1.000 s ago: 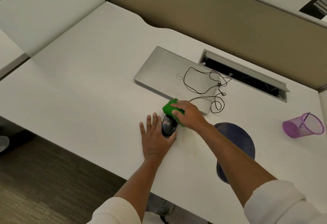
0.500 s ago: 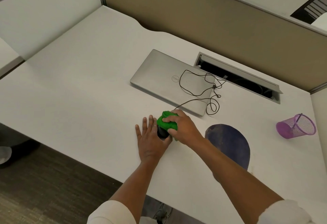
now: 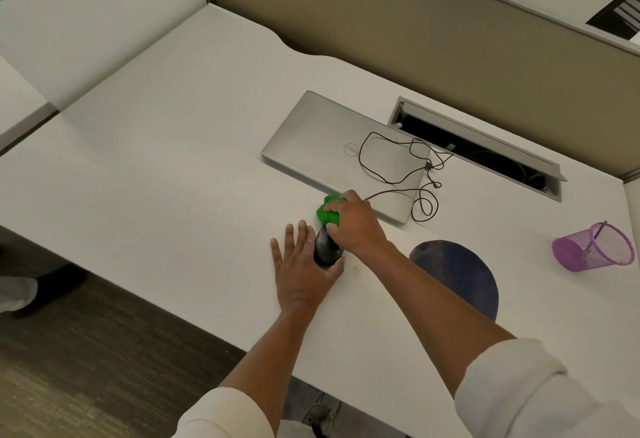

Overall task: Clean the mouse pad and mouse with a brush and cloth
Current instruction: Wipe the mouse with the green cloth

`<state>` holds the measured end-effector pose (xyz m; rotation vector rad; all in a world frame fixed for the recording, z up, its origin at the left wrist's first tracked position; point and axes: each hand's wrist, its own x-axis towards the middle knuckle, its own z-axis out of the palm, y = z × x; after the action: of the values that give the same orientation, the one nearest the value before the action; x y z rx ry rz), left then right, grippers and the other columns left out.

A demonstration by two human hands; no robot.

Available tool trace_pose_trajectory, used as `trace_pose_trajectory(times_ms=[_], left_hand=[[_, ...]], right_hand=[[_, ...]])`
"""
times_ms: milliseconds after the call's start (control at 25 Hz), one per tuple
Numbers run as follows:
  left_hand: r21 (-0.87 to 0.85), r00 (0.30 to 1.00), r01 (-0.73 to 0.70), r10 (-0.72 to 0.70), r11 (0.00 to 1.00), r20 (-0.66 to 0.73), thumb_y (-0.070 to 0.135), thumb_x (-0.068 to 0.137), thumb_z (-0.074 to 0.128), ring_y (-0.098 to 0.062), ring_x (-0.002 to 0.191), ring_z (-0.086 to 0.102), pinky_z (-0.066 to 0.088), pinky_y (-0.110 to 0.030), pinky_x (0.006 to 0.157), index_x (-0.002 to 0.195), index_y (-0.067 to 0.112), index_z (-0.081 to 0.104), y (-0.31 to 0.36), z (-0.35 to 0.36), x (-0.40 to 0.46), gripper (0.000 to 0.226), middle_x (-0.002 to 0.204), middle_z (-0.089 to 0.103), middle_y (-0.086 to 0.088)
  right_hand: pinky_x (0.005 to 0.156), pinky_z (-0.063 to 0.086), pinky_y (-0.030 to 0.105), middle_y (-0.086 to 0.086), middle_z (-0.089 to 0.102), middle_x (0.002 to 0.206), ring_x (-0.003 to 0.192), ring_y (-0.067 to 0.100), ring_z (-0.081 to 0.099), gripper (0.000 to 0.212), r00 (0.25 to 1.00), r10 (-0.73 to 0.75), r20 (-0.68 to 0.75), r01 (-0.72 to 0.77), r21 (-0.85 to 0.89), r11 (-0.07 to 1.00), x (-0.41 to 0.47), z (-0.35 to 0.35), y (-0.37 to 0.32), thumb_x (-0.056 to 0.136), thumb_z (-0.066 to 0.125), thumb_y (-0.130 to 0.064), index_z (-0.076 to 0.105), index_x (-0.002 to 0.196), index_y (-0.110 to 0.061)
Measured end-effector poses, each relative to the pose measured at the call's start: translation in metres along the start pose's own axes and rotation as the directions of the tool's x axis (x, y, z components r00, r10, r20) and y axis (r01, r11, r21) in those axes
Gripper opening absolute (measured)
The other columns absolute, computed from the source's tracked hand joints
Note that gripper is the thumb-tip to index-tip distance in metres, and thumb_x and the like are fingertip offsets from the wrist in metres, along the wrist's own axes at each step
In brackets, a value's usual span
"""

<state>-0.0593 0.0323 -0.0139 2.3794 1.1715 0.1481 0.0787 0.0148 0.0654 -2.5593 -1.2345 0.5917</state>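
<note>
— So where's the mouse?
— On the white desk, just left of the dark blue mouse pad, in front of the closed laptop.
— And the hands?
— Left hand lies flat, fingers spread, thumb against the mouse's side. Right hand is bunched around a green cloth, pressing it on the mouse's far end.
— Anything else?
— A purple mesh cup tipped over at the right.

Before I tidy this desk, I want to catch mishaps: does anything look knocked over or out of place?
Yes: the purple mesh cup lies tipped on its side at the right, and the mouse cord sprawls over the closed laptop.
</note>
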Motion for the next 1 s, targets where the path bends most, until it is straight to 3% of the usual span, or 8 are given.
trace_pose_trajectory(times_ms=[280, 360, 440, 520, 760, 920, 1000], left_hand=[[-0.010, 1.000, 0.010, -0.010, 1.000, -0.017, 0.078, 0.083, 0.035, -0.016, 0.158, -0.002, -0.012, -0.049, 0.125, 0.160, 0.022, 0.027, 0.002, -0.003, -0.003, 0.095, 0.170, 0.017, 0.005], [-0.019, 1.000, 0.019, -0.019, 1.000, -0.019, 0.080, 0.085, 0.036, -0.016, 0.158, -0.002, -0.014, -0.048, 0.125, 0.160, 0.021, 0.027, 0.002, -0.002, -0.002, 0.096, 0.170, 0.016, 0.005], [-0.013, 1.000, 0.020, -0.020, 1.000, -0.013, 0.081, 0.085, 0.034, -0.016, 0.158, -0.004, -0.013, -0.049, 0.125, 0.161, 0.022, 0.025, 0.001, -0.002, -0.002, 0.097, 0.170, 0.014, 0.005], [-0.005, 1.000, 0.017, -0.017, 1.000, -0.015, 0.082, 0.084, 0.031, -0.016, 0.158, -0.004, -0.012, -0.050, 0.125, 0.161, 0.022, 0.023, 0.001, -0.002, -0.002, 0.098, 0.170, 0.013, 0.005], [-0.009, 1.000, 0.014, -0.014, 1.000, -0.008, 0.081, 0.081, 0.029, -0.015, 0.158, -0.004, -0.014, -0.049, 0.125, 0.161, 0.028, 0.024, 0.002, -0.003, -0.001, 0.097, 0.170, 0.016, 0.006], [0.024, 1.000, 0.004, -0.004, 1.000, 0.010, 0.079, 0.085, 0.039, -0.017, 0.158, -0.005, -0.013, -0.050, 0.125, 0.162, 0.022, 0.024, 0.001, -0.004, -0.001, 0.097, 0.171, 0.014, 0.004], [-0.003, 1.000, 0.009, -0.009, 1.000, -0.007, 0.077, 0.084, 0.046, -0.017, 0.158, -0.002, -0.013, -0.048, 0.125, 0.160, 0.019, 0.027, 0.001, -0.004, -0.001, 0.098, 0.170, 0.016, 0.004]], right_hand=[[0.092, 0.044, 0.034, -0.002, 0.050, 0.126, 0.111, 0.026, 0.047, 0.040, 0.951, -0.215, 0.224, 0.246, -0.120, 0.962, -0.030, -0.021, 0.005, 0.082, 0.064, -0.015, 0.069, 0.119, -0.028], [0.093, 0.045, 0.035, -0.002, 0.051, 0.126, 0.111, 0.026, 0.048, 0.039, 0.965, -0.194, 0.176, 0.225, -0.175, 0.959, -0.023, -0.035, 0.014, 0.081, 0.066, -0.016, 0.069, 0.117, -0.029], [0.094, 0.042, 0.033, -0.001, 0.049, 0.130, 0.109, 0.029, 0.048, 0.041, 0.987, -0.158, 0.038, 0.162, -0.136, 0.977, -0.009, -0.039, 0.015, 0.081, 0.066, -0.017, 0.067, 0.121, -0.028], [0.096, 0.040, 0.033, 0.001, 0.048, 0.131, 0.109, 0.031, 0.049, 0.042, 0.989, -0.147, -0.004, 0.146, -0.098, 0.984, 0.001, -0.029, 0.007, 0.081, 0.065, -0.019, 0.066, 0.122, -0.026], [0.093, 0.045, 0.034, 0.002, 0.050, 0.125, 0.108, 0.029, 0.051, 0.041, 0.971, -0.194, 0.137, 0.196, -0.001, 0.981, -0.018, -0.001, 0.000, 0.081, 0.062, -0.018, 0.068, 0.122, -0.025], [0.094, 0.042, 0.035, 0.000, 0.048, 0.129, 0.107, 0.026, 0.047, 0.036, 0.894, -0.351, 0.278, 0.385, -0.076, 0.920, -0.041, -0.019, 0.022, 0.084, 0.068, -0.022, 0.070, 0.119, -0.029], [0.097, 0.041, 0.035, 0.001, 0.047, 0.132, 0.110, 0.027, 0.046, 0.034, 0.893, -0.328, 0.307, 0.392, -0.177, 0.903, -0.040, -0.034, 0.041, 0.085, 0.068, -0.022, 0.070, 0.119, -0.029]])
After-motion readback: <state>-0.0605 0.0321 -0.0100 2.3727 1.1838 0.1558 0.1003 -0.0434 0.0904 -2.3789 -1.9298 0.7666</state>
